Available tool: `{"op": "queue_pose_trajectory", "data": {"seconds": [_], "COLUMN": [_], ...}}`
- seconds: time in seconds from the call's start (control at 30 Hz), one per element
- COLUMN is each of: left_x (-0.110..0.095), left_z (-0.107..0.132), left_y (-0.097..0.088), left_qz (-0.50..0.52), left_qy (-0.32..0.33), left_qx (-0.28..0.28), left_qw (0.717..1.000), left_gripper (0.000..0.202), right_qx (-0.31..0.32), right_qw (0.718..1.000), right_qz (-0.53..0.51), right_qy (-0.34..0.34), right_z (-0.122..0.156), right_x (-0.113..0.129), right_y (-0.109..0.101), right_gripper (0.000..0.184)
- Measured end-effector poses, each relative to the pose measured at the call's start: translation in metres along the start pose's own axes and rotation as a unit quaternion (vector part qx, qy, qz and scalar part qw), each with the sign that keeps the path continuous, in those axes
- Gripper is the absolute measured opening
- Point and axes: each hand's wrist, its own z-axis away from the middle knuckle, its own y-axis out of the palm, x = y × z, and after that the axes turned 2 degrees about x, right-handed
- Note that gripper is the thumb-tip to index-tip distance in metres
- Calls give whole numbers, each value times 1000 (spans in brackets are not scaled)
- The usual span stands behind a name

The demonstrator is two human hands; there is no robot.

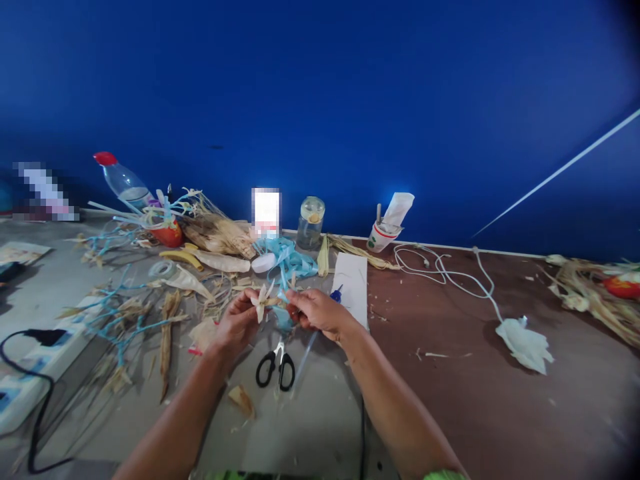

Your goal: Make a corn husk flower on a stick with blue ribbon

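Near the middle of the table, my left hand (235, 325) pinches a pale flower made of dried husk (261, 303), its petals spread outward. My right hand (323, 315) is closed with thumb and fingers on a light-blue strip (284, 320) at the flower's stem end. Part of the strip hangs below the fingers, and I cannot tell how far it wraps the stem. Just beneath my hands lie black-handled scissors (276, 369), and a scrap of dried husk (242, 401) rests lower left. A heap of light-blue strip (293, 260) sits behind my hands.
Blue-wrapped stems (120, 333) and a white power strip (60, 360) lie at left. Behind stand a plastic bottle (125, 180), a red cup (167, 232), a glass jar (311, 223) and a paper cup (384, 236). A white cable (445, 273) curls at right.
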Motion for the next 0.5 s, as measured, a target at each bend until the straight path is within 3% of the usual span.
{"op": "queue_pose_trajectory", "data": {"seconds": [0.13,0.27,0.37,0.5], "left_x": [-3,-4,-3,-2], "left_z": [1,3,5,5], "left_y": [0,2,4,2], "left_qz": [15,12,-9,-4], "left_qy": [-19,-61,-78,-78], "left_qx": [-7,11,31,46], "left_qw": [1000,998,996,996], "left_gripper": [22,22,21,22], "right_qx": [-75,-58,-14,23], "right_qw": [993,986,992,990], "right_qz": [-58,-119,-52,91], "right_qy": [-71,-102,-111,-107], "right_z": [4,5,3,1], "right_x": [6,9,4,-4], "right_y": [-6,-6,-8,-10], "right_gripper": [28,8,6,23]}}
